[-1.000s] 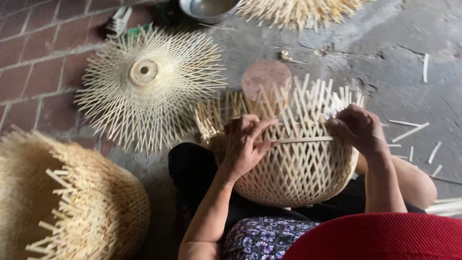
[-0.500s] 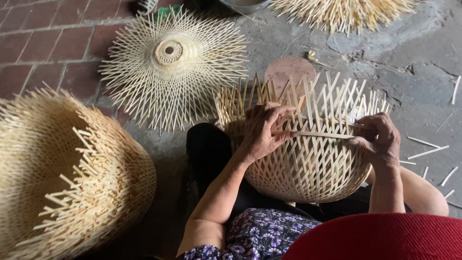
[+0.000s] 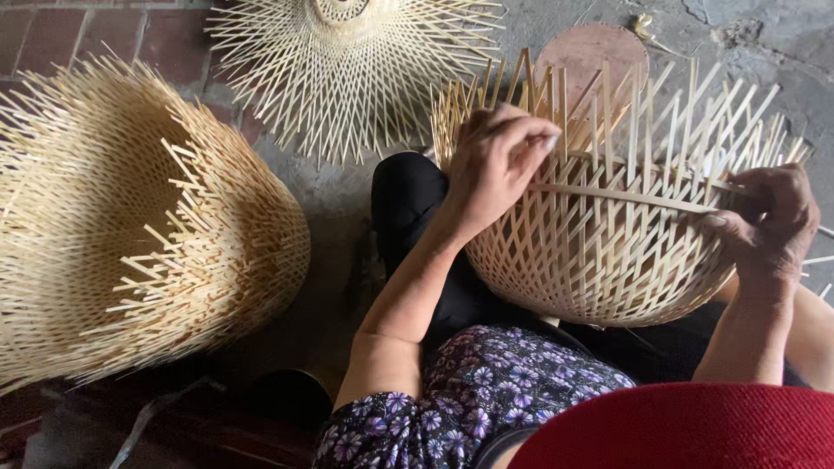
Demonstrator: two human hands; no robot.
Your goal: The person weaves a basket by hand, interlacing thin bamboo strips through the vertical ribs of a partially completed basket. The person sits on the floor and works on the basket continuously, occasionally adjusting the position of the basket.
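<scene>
A half-woven bamboo basket (image 3: pixel 608 252) rests on my lap, its loose strip ends sticking upward. A flat bamboo strip (image 3: pixel 625 198) runs across its upper wall. My left hand (image 3: pixel 497 161) pinches the strip's left end at the basket's rim. My right hand (image 3: pixel 769 221) grips the same strip at the basket's right side. The far side of the basket is hidden behind the upright strips.
A stack of finished woven baskets (image 3: pixel 130 226) lies at my left. A flat starburst of bamboo strips (image 3: pixel 347 61) lies on the ground ahead. A round reddish disc (image 3: pixel 591 52) sits behind the basket. Brick paving (image 3: pixel 52 35) is at upper left, grey concrete (image 3: pixel 764 43) at upper right.
The view has dropped and closed in on the basket. Both hands stay on the strip; my left hand has slid along the rim and my right hand has shifted right.
</scene>
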